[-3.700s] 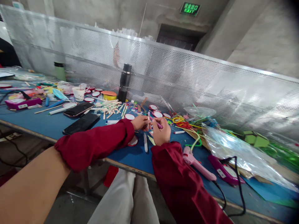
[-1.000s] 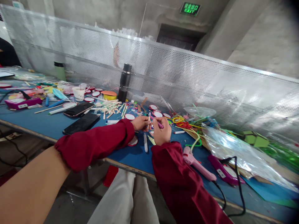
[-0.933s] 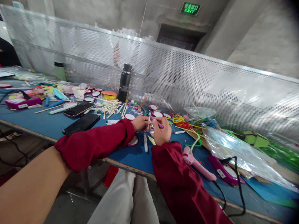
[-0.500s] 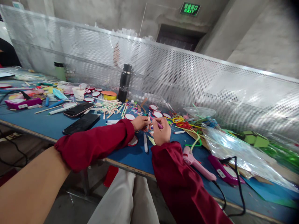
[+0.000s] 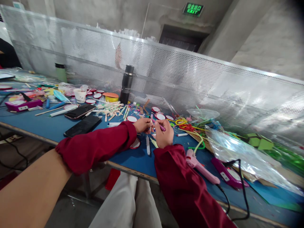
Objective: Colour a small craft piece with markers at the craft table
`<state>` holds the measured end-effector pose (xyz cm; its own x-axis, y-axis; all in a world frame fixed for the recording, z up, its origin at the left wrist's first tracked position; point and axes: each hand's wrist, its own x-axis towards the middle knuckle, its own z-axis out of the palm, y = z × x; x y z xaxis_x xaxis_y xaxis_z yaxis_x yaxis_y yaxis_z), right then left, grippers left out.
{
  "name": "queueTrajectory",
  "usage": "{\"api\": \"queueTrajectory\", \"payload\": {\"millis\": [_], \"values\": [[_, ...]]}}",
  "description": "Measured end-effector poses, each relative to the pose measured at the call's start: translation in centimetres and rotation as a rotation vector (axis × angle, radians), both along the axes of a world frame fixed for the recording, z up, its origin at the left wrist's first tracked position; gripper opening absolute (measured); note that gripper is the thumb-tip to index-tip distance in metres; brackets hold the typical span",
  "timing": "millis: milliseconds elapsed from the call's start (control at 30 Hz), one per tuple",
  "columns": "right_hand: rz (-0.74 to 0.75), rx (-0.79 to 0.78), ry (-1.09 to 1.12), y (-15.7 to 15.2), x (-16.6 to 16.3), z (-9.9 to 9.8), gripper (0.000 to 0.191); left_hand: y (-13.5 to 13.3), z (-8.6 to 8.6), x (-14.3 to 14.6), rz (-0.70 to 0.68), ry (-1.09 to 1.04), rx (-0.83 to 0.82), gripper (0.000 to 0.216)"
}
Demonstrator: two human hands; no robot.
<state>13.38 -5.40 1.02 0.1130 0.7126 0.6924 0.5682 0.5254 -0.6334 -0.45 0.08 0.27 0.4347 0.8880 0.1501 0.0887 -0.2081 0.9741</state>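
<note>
Above the middle of the blue table (image 5: 140, 161), my two hands almost touch. My left hand (image 5: 142, 125) pinches a short, pale craft stick (image 5: 151, 122), upright and purple near its top. A purple marker (image 5: 162, 127) is held by my right hand (image 5: 165, 134), its front end against or close to the stick; my fingers hide the exact contact. Below the hands lies a white marker (image 5: 148, 145). A round white disc with a red rim (image 5: 135, 143) sits partly under my left sleeve.
A pink glue gun (image 5: 201, 167) and a purple power strip (image 5: 229, 174) with cables lie at right, near clear plastic bags (image 5: 247, 152). Leftward are two phones (image 5: 83, 125), many loose craft sticks (image 5: 111, 109), a paper cup (image 5: 80, 95) and a black bottle (image 5: 127, 85). A perforated metal divider (image 5: 166, 76) stands behind.
Both hands stay in nearly the same place, with only a slight shift of the fingers around the stick and marker. Nothing else has visibly moved.
</note>
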Motion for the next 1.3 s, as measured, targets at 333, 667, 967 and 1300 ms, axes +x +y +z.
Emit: {"api": "queueTrajectory", "payload": {"millis": [333,667,967,1300], "values": [[0.005,0.005,0.004,-0.01,-0.01,-0.1,0.021,-0.18,0.24,-0.02,-0.001,0.0,0.006,0.029],[-0.039,0.036,0.01,-0.13,-0.03,0.09,0.019,-0.07,0.24,-0.05,0.001,-0.016,-0.01,0.022],[-0.049,0.039,0.001,-0.16,-0.08,0.16,0.02,0.18,-0.02,-0.07,-0.008,-0.023,-0.004,0.022],[-0.056,0.052,0.005,-0.14,0.03,0.12,0.02,-0.02,0.19,-0.03,0.0,-0.019,-0.012,0.02]]}}
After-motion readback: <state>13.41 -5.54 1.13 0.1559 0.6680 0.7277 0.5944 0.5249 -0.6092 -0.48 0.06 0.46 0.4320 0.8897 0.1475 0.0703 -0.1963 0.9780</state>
